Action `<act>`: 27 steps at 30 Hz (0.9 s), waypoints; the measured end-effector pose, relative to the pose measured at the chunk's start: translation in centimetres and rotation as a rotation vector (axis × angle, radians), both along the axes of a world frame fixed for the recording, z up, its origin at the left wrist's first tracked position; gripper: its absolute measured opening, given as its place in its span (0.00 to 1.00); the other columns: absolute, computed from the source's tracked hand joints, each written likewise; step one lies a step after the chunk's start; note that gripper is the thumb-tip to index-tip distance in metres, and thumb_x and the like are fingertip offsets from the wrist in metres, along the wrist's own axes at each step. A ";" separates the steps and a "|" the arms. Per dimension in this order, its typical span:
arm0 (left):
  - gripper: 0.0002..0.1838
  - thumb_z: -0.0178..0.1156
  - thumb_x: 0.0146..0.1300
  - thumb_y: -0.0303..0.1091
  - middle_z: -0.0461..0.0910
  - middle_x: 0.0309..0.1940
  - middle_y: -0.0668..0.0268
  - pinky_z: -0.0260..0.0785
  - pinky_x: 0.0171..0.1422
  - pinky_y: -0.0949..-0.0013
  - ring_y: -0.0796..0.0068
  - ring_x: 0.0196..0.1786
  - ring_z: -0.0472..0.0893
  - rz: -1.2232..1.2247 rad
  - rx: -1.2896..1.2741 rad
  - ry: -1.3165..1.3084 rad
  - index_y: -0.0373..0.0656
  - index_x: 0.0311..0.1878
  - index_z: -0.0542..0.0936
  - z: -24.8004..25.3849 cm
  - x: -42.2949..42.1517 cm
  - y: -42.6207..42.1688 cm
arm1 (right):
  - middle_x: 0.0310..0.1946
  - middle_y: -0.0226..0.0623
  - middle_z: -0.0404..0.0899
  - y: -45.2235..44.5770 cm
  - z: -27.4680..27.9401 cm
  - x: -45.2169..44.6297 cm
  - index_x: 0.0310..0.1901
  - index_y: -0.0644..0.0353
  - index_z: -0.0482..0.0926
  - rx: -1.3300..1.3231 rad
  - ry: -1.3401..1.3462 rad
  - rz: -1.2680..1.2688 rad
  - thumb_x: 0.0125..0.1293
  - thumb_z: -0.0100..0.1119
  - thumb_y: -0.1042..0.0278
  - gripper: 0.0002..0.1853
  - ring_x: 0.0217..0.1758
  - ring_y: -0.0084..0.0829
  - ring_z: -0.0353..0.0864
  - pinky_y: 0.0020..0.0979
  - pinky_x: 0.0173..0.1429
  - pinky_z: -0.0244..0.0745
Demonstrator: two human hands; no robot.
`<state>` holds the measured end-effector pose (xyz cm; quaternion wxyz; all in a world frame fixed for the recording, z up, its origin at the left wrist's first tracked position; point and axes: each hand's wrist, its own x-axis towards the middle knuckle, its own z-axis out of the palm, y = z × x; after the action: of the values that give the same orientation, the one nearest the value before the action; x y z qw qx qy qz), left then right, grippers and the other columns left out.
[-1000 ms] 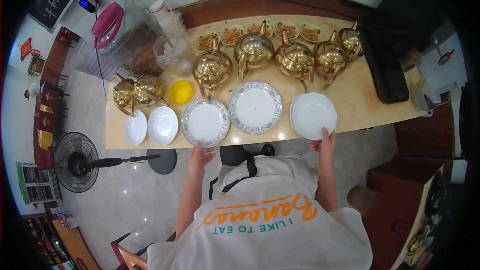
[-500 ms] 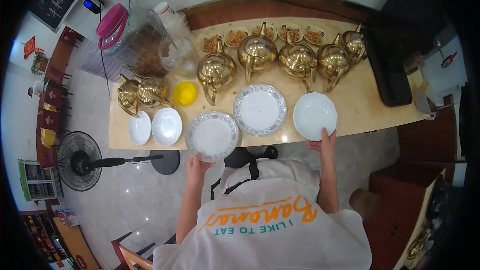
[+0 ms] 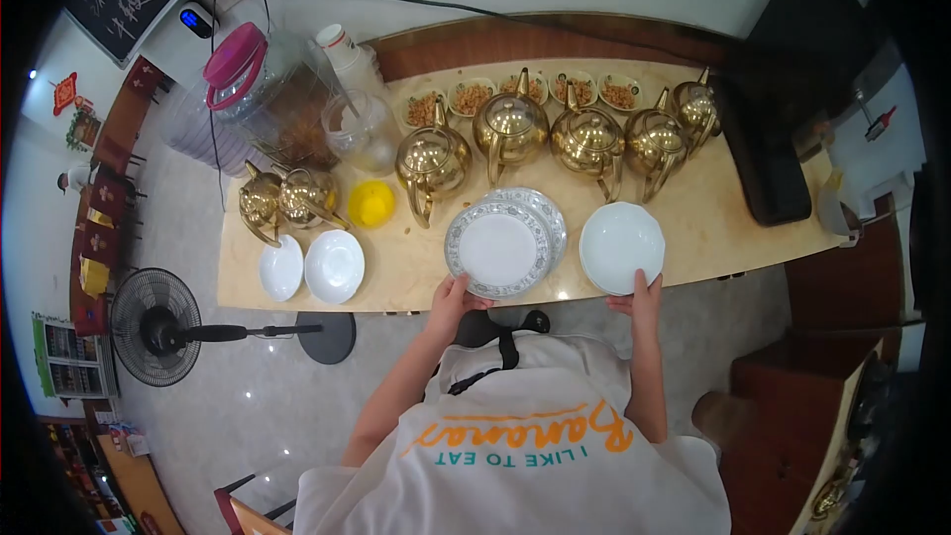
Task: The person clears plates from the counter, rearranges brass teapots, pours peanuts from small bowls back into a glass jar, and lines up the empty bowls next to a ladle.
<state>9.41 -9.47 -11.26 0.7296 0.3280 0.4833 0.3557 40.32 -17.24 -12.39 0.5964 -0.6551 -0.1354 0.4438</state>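
My left hand (image 3: 456,303) pinches the near rim of a white plate with a grey patterned border (image 3: 498,250). That plate overlaps a second patterned plate (image 3: 556,222) behind it; whether the two touch I cannot tell. On the right, a plain white shallow bowl (image 3: 622,247) has its near edge in my right hand (image 3: 639,297), thumb on top and fingers beneath. Two small white dishes, a round one (image 3: 335,267) and another beside it (image 3: 281,268), lie at the table's left front.
Several golden teapots (image 3: 510,123) stand across the wooden table (image 3: 733,208), with small dishes of brown bits (image 3: 472,96) behind. A yellow bowl (image 3: 371,204), a pink-lidded jar (image 3: 287,109) and a black tray (image 3: 763,163) are here. A fan (image 3: 157,327) stands left.
My left hand has carried its patterned plate rightward, from beside the other patterned plate to overlapping it. My right hand still holds the white bowl. The view has shifted slightly.
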 end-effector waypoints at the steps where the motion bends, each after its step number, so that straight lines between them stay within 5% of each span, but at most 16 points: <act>1: 0.17 0.42 0.68 0.41 0.79 0.30 0.57 0.73 0.33 0.75 0.71 0.28 0.80 -0.014 -0.002 0.012 0.34 0.45 0.69 0.1 0.0 0.1 | 0.35 0.55 0.73 -0.1 -0.1 0.0 0.55 0.60 0.52 -0.002 -0.005 -0.004 0.65 0.43 0.62 0.21 0.17 0.41 0.79 0.33 0.16 0.77; 13: 0.22 0.44 0.66 0.48 0.77 0.19 0.60 0.69 0.19 0.77 0.75 0.16 0.76 -0.331 0.032 0.516 0.35 0.33 0.72 0.8 0.7 1.9 | 0.35 0.54 0.73 -0.1 -0.2 -0.2 0.56 0.60 0.51 -0.030 0.005 -0.016 0.65 0.43 0.59 0.23 0.17 0.41 0.79 0.32 0.15 0.76; 16: 0.25 0.44 0.65 0.53 0.77 0.18 0.61 0.67 0.18 0.77 0.75 0.14 0.75 -0.118 0.057 0.477 0.34 0.34 0.72 1.5 -2.7 1.3 | 0.33 0.52 0.75 -0.1 -0.4 -0.1 0.58 0.58 0.51 -0.067 0.002 -0.030 0.65 0.45 0.56 0.25 0.19 0.40 0.79 0.32 0.17 0.77; 21: 0.34 0.38 0.63 0.62 0.77 0.29 0.53 0.71 0.31 0.72 0.68 0.29 0.78 0.456 -0.277 0.154 0.34 0.46 0.69 -0.6 -13.6 -0.3 | 0.34 0.54 0.74 0.1 -0.2 -0.4 0.57 0.59 0.50 -0.072 0.009 -0.043 0.64 0.46 0.57 0.26 0.18 0.40 0.79 0.31 0.15 0.76; 25: 0.36 0.44 0.63 0.58 0.75 0.38 0.48 0.74 0.42 0.64 0.59 0.38 0.78 0.782 -0.275 -0.054 0.25 0.53 0.62 -2.0 -18.6 0.9 | 0.35 0.53 0.74 0.0 -0.8 -0.1 0.57 0.59 0.51 -0.038 -0.006 -0.018 0.64 0.47 0.57 0.26 0.19 0.40 0.79 0.31 0.16 0.77; 27: 0.32 0.46 0.65 0.50 0.71 0.45 0.45 0.74 0.47 0.64 0.57 0.43 0.77 0.706 -0.238 0.035 0.23 0.52 0.62 -2.3 -19.2 1.5 | 0.34 0.51 0.74 -0.2 -0.4 -0.2 0.56 0.60 0.53 -0.045 -0.018 -0.016 0.64 0.47 0.58 0.25 0.18 0.37 0.78 0.29 0.15 0.75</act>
<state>-9.77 -7.98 -13.52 0.5866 0.0598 0.6171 0.5211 40.11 -17.39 -12.80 0.5838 -0.6734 -0.1256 0.4358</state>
